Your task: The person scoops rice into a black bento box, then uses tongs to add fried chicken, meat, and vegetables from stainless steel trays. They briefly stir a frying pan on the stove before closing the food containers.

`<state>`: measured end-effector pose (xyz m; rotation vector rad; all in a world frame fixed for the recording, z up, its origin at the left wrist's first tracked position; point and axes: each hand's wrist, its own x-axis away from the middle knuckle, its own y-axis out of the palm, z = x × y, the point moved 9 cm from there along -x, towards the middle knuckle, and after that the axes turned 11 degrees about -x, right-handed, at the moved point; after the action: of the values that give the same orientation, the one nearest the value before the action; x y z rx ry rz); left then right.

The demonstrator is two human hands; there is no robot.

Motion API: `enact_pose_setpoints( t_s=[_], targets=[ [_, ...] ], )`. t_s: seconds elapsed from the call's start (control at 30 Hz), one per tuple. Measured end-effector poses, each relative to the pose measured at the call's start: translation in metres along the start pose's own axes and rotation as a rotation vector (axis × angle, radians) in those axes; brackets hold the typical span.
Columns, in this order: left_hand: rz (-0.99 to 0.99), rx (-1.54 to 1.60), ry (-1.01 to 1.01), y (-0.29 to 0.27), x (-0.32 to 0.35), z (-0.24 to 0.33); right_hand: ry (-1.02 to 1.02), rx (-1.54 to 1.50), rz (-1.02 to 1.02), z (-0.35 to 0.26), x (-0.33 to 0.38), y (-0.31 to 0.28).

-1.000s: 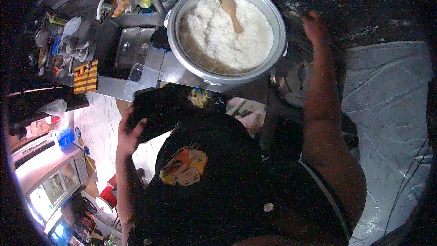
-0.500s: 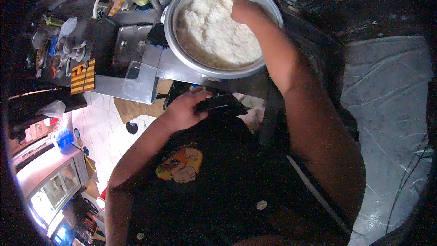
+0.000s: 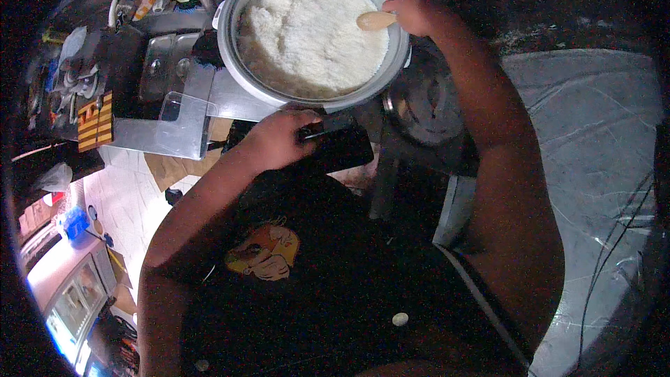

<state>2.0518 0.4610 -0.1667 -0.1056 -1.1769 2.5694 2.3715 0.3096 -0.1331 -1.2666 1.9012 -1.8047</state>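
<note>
- Rice (image 3: 314,35), white and heaped, fills a big round metal pot (image 3: 241,63) at the top of the view; the pot sits on a dark stand just beside a steel sink (image 3: 164,63).
- Right hand (image 3: 413,15) is closed around the handle of a pale wooden spoon (image 3: 374,21); the spoon's bowl hangs over the rice at the pot's right rim, and I cannot tell whether it touches the grains.
- Left hand (image 3: 276,141) is wrapped around a dark flat object (image 3: 338,146) held just below the pot's near rim; the lighting is too dim to say what that object is.
- Clear plastic board (image 3: 167,126) lies on the desk to the left of the left hand, with a striped orange-and-black box (image 3: 95,120) beside it.
- Risk, as I judge it: the rice is mounded near the rim, so a firm dig with the spoon from the right edge could push grains over the far side toward the sink.
- Another risk: only one hand works the pot and nothing steadies it, so a hard sideways scrape might shift or tip it on its stand.
- The dark object, held close under the pot, could catch falling rice or knock the rim.
</note>
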Motion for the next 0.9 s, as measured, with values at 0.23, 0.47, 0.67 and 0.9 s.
enact_pose_setpoints(
  t_s=[0.23, 0.47, 0.67, 0.9],
  targets=[
    [-0.089, 0.168, -0.063, 0.000, -0.019, -0.008, -0.077, -0.030, -0.168, -0.005, -0.002, 0.037],
    [-0.113, 0.243, 0.003, 0.001, -0.024, -0.002, -0.189, -0.166, -0.317, -0.022, -0.012, 0.064],
    [-0.174, 0.251, -0.004, 0.006, -0.028, -0.002, -0.147, -0.150, -0.421, -0.033, -0.011, 0.082],
    [-0.123, 0.241, -0.003, 0.015, -0.027, -0.014, -0.143, -0.196, -0.488, -0.049, 0.001, 0.083]
  ],
)
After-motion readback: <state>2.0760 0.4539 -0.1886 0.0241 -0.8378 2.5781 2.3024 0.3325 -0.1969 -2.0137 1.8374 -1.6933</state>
